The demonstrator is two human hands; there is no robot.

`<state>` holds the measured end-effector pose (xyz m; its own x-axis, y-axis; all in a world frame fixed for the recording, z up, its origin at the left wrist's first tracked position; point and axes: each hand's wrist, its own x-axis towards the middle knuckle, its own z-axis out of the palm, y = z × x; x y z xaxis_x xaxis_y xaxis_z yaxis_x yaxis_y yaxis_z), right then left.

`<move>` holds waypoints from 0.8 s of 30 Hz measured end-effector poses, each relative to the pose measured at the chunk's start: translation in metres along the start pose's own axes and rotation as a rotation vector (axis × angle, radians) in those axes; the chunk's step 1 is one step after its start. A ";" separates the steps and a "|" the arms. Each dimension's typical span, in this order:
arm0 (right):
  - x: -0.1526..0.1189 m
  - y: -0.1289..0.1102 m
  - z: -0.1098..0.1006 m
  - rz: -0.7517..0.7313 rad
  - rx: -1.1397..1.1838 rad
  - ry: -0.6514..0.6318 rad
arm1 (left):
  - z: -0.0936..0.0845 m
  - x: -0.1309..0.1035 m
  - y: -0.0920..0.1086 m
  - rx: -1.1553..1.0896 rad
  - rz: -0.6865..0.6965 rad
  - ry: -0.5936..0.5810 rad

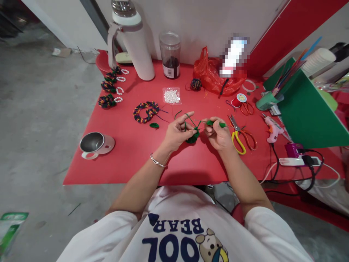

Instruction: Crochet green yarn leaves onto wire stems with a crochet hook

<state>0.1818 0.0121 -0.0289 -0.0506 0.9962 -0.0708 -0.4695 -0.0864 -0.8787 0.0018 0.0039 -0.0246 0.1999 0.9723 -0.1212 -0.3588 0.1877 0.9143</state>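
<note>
Above the red table (pixel 131 160), my left hand (pixel 178 133) pinches a small dark green crocheted piece (pixel 193 137), with green yarn running up over its fingers. My right hand (pixel 218 134), just to the right, is closed round a green-handled crochet hook (pixel 221 124). The hook's thin end points left to a green loop above the piece. A small green leaf-shaped piece (pixel 154 125) lies left of my left hand, below a multicoloured braided ring (pixel 145 111).
Scissors (pixel 239 136) lie right of my right hand, near a pink glue gun (pixel 273 129) and power strip (pixel 293 161). A steel mug (pixel 96 143) stands left. Behind are a bottle (pixel 137 47), a jar (pixel 170 54), beads (pixel 171 96) and a red bag (pixel 209 72).
</note>
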 end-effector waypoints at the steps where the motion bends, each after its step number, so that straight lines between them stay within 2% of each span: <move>1: 0.000 0.000 0.001 0.003 0.009 0.003 | 0.000 0.000 0.000 0.005 0.003 0.005; 7: -0.001 0.002 0.002 -0.033 -0.008 0.005 | 0.004 -0.002 -0.003 0.056 0.042 0.036; 16: 0.002 -0.002 -0.002 -0.069 -0.107 0.075 | 0.004 -0.001 -0.001 0.064 0.092 0.113; 24: 0.009 0.003 -0.007 -0.110 -0.339 0.258 | 0.003 0.002 -0.004 0.024 0.086 0.193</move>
<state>0.1859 0.0205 -0.0350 0.2257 0.9731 -0.0463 -0.1415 -0.0143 -0.9898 0.0069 0.0043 -0.0274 -0.0099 0.9937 -0.1118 -0.3450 0.1016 0.9331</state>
